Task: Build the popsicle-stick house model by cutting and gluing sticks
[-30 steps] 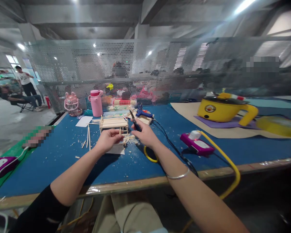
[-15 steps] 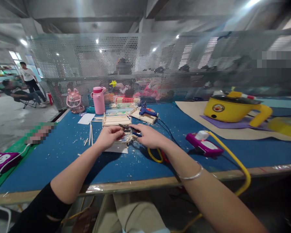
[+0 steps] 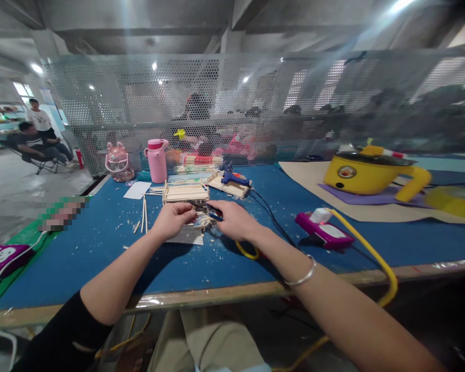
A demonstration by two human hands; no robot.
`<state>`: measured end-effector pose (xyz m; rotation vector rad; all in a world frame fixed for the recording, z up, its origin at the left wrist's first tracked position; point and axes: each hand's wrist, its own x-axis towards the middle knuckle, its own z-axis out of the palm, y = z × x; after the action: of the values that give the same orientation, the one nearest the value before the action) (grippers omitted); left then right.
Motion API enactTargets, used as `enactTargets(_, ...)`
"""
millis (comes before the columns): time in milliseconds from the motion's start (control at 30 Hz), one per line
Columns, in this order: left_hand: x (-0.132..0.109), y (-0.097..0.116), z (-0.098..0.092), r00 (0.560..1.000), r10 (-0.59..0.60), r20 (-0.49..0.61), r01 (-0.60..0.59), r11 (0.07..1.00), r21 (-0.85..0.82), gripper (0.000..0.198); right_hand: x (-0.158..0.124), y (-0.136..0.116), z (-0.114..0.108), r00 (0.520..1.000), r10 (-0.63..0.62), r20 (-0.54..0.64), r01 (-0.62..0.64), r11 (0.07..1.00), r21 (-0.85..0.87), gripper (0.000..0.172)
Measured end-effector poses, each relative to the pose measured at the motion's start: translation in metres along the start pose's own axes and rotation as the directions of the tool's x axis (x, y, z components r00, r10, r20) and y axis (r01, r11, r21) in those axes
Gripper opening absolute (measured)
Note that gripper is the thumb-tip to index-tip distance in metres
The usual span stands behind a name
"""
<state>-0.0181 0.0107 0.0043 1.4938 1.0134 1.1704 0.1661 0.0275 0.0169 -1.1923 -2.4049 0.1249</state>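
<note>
Stick model [image 3: 185, 192]: small flat-topped frame built of pale wooden craft sticks, upright on the blue table top, just behind the two hands. Small stick piece [image 3: 199, 221]: short pale wooden piece, held low over a white paper sheet and a scatter of wood shavings; pinched at its left end by the left hand [image 3: 173, 219], fingers curled. Cutters [image 3: 210, 211]: dark-bladed hand tool with blue grips, lying nearly level, tip pointing left toward the stick piece; gripped by the right hand [image 3: 233, 220]. Whether the blades touch the wood cannot be told.
</note>
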Motion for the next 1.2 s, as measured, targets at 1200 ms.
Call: enactTargets(1200, 0.0, -0.007, 0.01, 0.986, 0.115, -0.12, -0.078, 0.957, 0.278, 0.023, -0.005, -0.009, 0.018, 0.978, 0.05, -0.201, -0.096, 0.968, -0.23, 0.049)
